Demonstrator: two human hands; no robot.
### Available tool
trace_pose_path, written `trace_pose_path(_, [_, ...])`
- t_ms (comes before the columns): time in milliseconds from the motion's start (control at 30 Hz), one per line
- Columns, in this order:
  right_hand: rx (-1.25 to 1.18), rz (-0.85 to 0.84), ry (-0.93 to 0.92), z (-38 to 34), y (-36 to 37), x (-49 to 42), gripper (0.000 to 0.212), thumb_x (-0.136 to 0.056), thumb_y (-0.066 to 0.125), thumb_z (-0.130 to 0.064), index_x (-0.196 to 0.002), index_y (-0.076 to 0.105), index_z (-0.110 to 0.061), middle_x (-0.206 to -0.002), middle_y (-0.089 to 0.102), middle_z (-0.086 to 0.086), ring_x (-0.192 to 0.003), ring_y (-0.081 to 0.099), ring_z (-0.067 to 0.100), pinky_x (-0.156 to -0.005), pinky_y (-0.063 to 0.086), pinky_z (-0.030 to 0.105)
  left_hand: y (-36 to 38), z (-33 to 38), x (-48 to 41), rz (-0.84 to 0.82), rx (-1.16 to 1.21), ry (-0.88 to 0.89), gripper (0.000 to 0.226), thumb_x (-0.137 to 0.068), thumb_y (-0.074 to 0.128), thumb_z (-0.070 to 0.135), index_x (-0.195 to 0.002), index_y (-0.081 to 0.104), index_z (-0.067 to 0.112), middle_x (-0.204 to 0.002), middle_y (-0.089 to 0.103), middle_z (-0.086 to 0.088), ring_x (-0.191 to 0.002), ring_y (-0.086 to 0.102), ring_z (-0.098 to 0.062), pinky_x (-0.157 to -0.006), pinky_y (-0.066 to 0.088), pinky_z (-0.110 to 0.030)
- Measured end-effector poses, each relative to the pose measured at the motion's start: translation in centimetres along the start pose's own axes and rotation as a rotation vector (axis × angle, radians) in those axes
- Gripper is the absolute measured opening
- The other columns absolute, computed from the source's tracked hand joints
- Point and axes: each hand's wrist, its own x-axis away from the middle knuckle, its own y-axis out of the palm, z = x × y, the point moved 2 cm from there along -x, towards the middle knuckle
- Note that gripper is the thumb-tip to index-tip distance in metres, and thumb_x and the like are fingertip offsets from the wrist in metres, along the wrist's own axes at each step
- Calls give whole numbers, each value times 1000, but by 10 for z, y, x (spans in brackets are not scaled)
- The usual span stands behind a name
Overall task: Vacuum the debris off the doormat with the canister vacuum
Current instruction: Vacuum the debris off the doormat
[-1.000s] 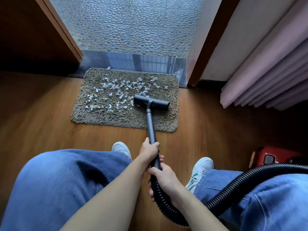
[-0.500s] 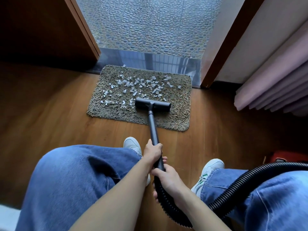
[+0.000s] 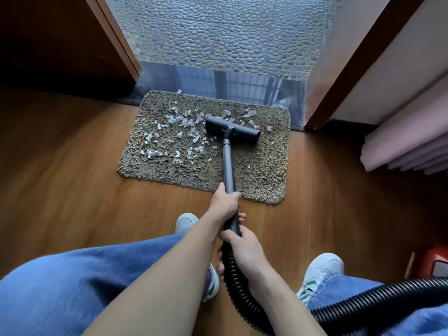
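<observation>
A shaggy brown doormat (image 3: 261,170) lies on the wood floor before a doorway. White paper scraps (image 3: 184,137) litter its left and middle parts, with a few near the far edge. The black floor nozzle (image 3: 232,128) of the vacuum sits on the mat's far right half among the scraps. Its dark wand (image 3: 228,163) runs back toward me. My left hand (image 3: 224,202) grips the wand lower down. My right hand (image 3: 242,246) grips the joint where the ribbed black hose (image 3: 351,304) begins.
The hose curves off to the right over my right leg. A red canister body (image 3: 434,261) shows at the right edge. Door frames (image 3: 349,69) flank a pebble-tiled floor (image 3: 230,32) beyond a metal threshold. Pink curtain folds (image 3: 407,141) hang at right. My white shoes (image 3: 322,265) stand behind the mat.
The nozzle has been pushed forward across the mat toward the far edge. Fewer scraps lie on the mat's right side behind it. My hands reach farther forward.
</observation>
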Motion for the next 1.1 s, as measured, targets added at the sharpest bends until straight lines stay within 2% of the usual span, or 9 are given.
trace_pose_path(233, [-86,-37,-24,-31,2,-29,5,-97,53,-12,-97,50,-8,-59,50,10,-40,48,22,-41,44,26,0,31,-38,-11,-37,30,27,-103,46,9,-128,42,1,-96,49,-21,-30,54,-12,-34,46,-23])
trace_pose_path(400, [-124,-40,-30,-50,6,-42,7,-99,54,-12,-96,49,-9,-57,49,8,-38,47,20,-40,43,25,-1,50,-52,-24,-47,43,28,-103,46,8,-130,40,2,-89,48,-17,-31,56,-13,-34,48,-24])
trace_pose_path(600, [-138,-42,-44,-61,5,-42,9,-100,57,-14,-95,50,-10,-57,48,8,-38,48,20,-38,43,24,1,64,-57,-20,-68,32,27,-105,47,10,-130,39,2,-88,48,-17,-45,58,-21,-35,49,-26])
trace_pose_path(733, [-99,-40,-24,-43,3,-28,9,-99,57,-14,-101,50,-9,-57,48,8,-39,47,20,-39,43,24,1,47,-37,-10,-62,15,26,-105,45,10,-129,41,2,-83,48,-15,-37,55,-17,-35,49,-26])
trace_pose_path(867, [-34,-31,7,-11,-1,-6,22,-98,56,-14,-114,50,0,-60,51,9,-41,49,22,-40,45,27,-1,15,-11,16,-65,-6,28,-102,46,10,-130,42,4,-92,51,-18,-33,58,-15,-35,48,-25])
trace_pose_path(1100, [112,-56,26,29,-9,40,14,-96,54,-10,-108,51,-4,-61,51,16,-39,53,25,-38,47,27,1,-32,45,34,11,-32,24,-99,44,5,-123,43,2,-77,48,-13,-33,53,-16,-35,47,-25])
